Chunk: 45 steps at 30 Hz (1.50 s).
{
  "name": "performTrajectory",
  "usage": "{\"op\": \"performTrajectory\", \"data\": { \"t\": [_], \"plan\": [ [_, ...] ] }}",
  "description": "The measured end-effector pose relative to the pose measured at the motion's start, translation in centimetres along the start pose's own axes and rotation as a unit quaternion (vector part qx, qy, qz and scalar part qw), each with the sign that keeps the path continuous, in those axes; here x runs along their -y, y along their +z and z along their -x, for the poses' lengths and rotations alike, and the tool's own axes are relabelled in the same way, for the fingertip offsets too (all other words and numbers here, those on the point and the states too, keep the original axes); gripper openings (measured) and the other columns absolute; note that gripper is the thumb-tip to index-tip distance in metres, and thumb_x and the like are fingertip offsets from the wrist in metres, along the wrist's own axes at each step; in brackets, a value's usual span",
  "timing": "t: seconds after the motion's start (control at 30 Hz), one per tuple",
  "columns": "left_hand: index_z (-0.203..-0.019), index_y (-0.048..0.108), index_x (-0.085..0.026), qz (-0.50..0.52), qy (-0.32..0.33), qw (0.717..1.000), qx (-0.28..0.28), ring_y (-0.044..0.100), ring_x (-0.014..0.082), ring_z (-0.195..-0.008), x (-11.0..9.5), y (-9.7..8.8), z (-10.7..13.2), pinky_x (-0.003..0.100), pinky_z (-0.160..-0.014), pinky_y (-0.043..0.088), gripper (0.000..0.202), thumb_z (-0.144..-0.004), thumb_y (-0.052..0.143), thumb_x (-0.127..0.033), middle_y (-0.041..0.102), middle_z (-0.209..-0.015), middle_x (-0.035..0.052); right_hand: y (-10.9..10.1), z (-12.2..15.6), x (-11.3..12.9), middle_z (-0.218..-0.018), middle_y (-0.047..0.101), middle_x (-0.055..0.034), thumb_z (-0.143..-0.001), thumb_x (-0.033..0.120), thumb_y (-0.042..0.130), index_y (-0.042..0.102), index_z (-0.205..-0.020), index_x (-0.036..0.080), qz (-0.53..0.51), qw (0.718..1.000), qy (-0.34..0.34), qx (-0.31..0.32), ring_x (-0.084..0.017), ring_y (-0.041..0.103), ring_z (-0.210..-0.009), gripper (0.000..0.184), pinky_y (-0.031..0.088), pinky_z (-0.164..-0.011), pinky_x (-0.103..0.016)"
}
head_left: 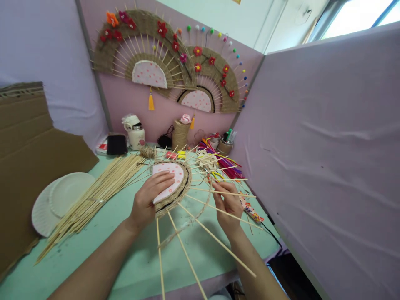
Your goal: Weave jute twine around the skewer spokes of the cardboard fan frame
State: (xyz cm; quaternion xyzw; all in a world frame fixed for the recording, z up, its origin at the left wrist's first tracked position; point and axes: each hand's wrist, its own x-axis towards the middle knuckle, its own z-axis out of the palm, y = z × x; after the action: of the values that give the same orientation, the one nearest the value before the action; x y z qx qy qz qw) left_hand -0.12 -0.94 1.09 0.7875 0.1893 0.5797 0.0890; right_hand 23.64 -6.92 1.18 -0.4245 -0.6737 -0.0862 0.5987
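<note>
A half-made woven fan (pixel 175 183) lies on the green table (pixel 125 250): a pink spotted half-disc ringed with jute, with thin bamboo sticks (pixel 212 237) radiating outward. My left hand (pixel 148 200) grips the half-disc, thumb on its pink face. My right hand (pixel 228 202) is closed in a pinch on a strand of jute twine (pixel 187 223) among the sticks on the fan's right side. The twine trails down toward me across the table.
A bundle of bamboo skewers (pixel 93 196) and white paper plates (pixel 59 198) lie at left beside brown cardboard (pixel 28 158). A twine spool (pixel 180 134), jar (pixel 136 135), pipe cleaners (pixel 225 160) and cups stand at the back. Two finished fans (pixel 143 46) hang on the pink wall.
</note>
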Motion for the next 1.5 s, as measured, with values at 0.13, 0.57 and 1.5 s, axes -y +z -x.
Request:
{"op": "performTrajectory", "data": {
  "t": [0.13,0.57,1.5],
  "plan": [
    [-0.120,0.063,-0.024,0.005,-0.001,1.000,0.008,0.058,0.0269,-0.115,0.0,0.1,0.0,0.047,-0.101,0.043,0.038,-0.083,0.063,-0.027,0.067,-0.118,0.0110,-0.2,-0.4,-0.1,-0.091,0.064,-0.0059,-0.084,0.010,0.058,0.065,-0.111,0.027,-0.019,1.000,-0.013,0.014,-0.017,0.062,-0.081,0.033,0.052,-0.070,-0.033],
    [-0.119,0.066,-0.027,0.061,-0.052,0.997,0.006,0.058,0.0278,-0.115,0.3,0.2,0.2,0.047,-0.103,0.041,0.039,-0.080,0.065,-0.024,0.067,-0.120,0.0087,0.1,0.4,0.1,-0.073,0.066,-0.0005,-0.082,0.014,0.059,0.061,-0.109,0.023,-0.018,0.998,0.054,-0.008,-0.012,0.058,-0.056,0.028,0.046,-0.051,-0.024],
    [-0.094,0.071,-0.022,0.388,-0.362,0.774,-0.346,0.066,0.0180,-0.096,1.2,-0.7,-1.4,0.038,-0.089,0.055,0.031,-0.065,0.080,-0.018,0.074,-0.097,0.0013,9.6,-12.6,5.8,-0.044,0.045,0.0128,-0.079,0.022,0.060,0.049,-0.101,0.023,-0.418,0.870,0.198,0.170,-0.005,0.035,-0.038,0.025,0.028,-0.041,-0.017]
  ]
}}
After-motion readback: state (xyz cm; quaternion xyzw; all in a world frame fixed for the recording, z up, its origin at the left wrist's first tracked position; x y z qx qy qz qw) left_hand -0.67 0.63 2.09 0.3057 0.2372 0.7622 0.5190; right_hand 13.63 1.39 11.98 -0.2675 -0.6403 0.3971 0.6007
